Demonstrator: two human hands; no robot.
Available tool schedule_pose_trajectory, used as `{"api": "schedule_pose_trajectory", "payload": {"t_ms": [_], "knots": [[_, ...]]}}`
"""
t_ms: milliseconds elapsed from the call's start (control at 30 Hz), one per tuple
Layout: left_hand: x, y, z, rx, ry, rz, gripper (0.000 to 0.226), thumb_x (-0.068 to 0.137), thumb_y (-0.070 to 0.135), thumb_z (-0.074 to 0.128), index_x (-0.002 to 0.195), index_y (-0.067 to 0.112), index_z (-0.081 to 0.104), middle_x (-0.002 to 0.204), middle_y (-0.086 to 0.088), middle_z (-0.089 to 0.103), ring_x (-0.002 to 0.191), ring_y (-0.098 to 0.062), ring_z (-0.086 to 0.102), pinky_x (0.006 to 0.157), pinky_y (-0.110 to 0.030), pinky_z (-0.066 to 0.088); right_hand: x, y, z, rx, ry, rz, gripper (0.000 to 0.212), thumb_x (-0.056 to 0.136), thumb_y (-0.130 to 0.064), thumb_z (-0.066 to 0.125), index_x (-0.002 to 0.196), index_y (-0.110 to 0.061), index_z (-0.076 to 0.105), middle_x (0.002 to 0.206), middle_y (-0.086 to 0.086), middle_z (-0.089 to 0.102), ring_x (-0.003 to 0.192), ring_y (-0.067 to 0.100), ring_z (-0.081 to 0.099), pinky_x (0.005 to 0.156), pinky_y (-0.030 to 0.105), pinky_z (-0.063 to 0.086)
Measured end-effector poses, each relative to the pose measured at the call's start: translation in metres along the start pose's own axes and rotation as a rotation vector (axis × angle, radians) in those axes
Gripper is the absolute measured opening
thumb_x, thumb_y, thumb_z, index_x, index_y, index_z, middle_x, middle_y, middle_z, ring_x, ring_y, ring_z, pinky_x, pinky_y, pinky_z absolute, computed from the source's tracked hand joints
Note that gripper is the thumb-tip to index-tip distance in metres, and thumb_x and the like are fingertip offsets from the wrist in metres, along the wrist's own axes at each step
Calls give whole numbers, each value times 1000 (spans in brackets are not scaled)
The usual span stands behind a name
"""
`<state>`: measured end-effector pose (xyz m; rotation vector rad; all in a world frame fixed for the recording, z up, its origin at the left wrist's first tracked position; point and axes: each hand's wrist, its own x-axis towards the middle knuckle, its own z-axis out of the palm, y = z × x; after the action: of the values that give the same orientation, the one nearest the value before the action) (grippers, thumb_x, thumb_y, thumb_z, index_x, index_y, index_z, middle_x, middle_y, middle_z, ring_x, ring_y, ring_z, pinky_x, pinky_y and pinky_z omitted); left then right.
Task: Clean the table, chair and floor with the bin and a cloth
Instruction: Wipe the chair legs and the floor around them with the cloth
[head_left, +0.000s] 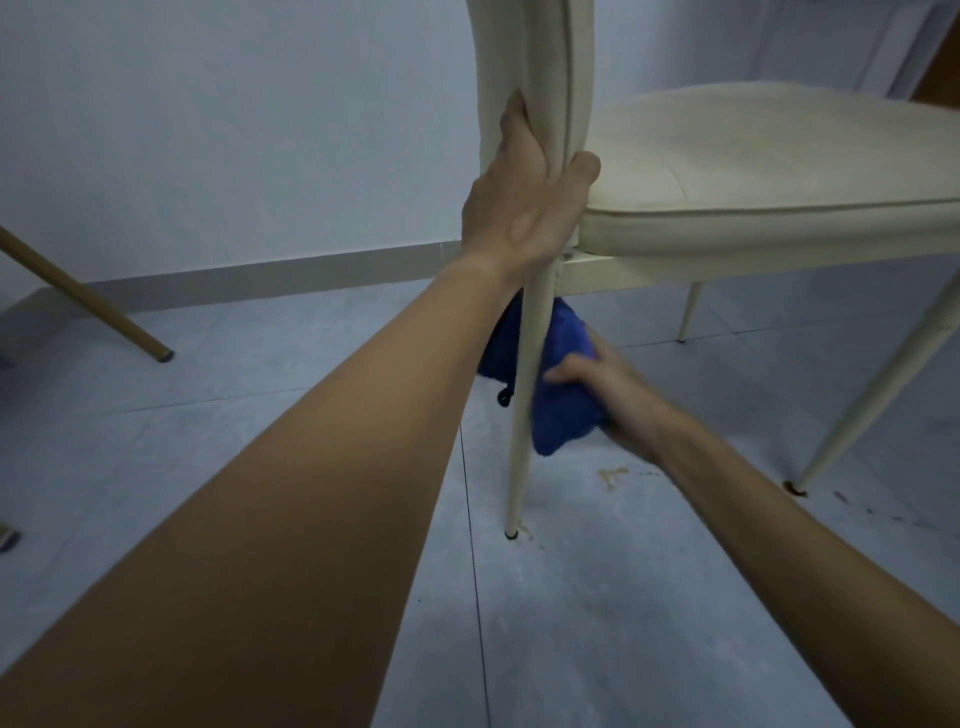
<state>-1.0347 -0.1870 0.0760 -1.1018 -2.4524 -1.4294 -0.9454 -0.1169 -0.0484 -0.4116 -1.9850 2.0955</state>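
A cream chair (753, 156) stands on the grey tiled floor (260, 415), seen from low and close. My left hand (524, 197) grips the lower edge of its backrest, thumb on the seat side. My right hand (608, 384) holds a bunched blue cloth (561, 410) against the chair's near back leg (524, 395), about halfway down. Part of the cloth shows behind that leg. No bin is in view.
Brownish stains mark the floor near the chair feet (613, 475) and at the right (841, 499). A wooden table leg (83, 301) slants down at the left. A white wall with a grey skirting (260, 270) runs behind.
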Motion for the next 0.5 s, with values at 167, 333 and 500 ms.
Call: {"api": "schedule_pose_trajectory", "payload": {"t_ms": [167,333,500], "knots": [[-1,-1,4,-4,38,4,71,86,40,46,147,17,18,126,-3,55,100,-25,58,90,-42,50,-9,45,11,-384,-204,-27,92,68,8,58,144,-18,12,118,-13,40,104,-4,46,76,8,50],[0,-3,4,8,44,13,72,84,43,45,146,17,19,127,-5,55,103,-27,58,91,-44,50,5,70,-2,-499,-110,192,71,76,13,44,137,-24,36,118,0,51,109,17,50,82,28,43],[0,-5,6,14,88,22,68,87,39,47,146,18,20,125,-4,58,101,-24,58,89,-40,48,30,-8,-17,-223,106,-61,34,69,20,43,77,-12,54,74,4,56,75,17,55,56,27,46]]}}
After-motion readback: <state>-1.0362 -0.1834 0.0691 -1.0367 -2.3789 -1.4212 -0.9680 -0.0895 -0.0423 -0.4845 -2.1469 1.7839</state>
